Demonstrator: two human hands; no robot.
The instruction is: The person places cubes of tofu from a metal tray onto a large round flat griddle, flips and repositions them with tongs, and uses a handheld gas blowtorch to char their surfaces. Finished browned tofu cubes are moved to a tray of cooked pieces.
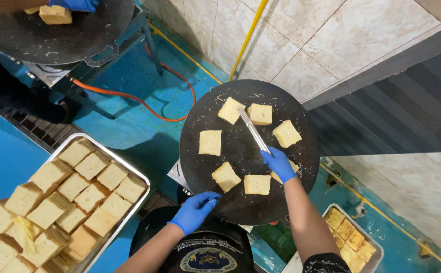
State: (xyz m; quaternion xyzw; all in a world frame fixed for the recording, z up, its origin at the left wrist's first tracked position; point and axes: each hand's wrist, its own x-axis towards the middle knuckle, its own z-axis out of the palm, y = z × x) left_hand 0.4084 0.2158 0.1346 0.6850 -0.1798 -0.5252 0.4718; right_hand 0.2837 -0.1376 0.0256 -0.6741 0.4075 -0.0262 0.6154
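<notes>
A round black griddle (291,101) carries several square bread pieces (210,142). My right hand (279,163), in a blue glove, grips metal tongs (253,130) whose tips reach between two bread pieces at the griddle's far side. Under that hand lies another bread piece (295,167), partly hidden. My left hand (194,211), also blue-gloved, hovers at the griddle's near left rim with fingers loosely curled and nothing in it.
A metal tray (138,177) piled with bread squares stands at lower left. A smaller tray (376,247) of toasted pieces sits at lower right. Another person's gloved hand (75,4) works at a second griddle (53,40) upper left, with an orange hose (129,95) below.
</notes>
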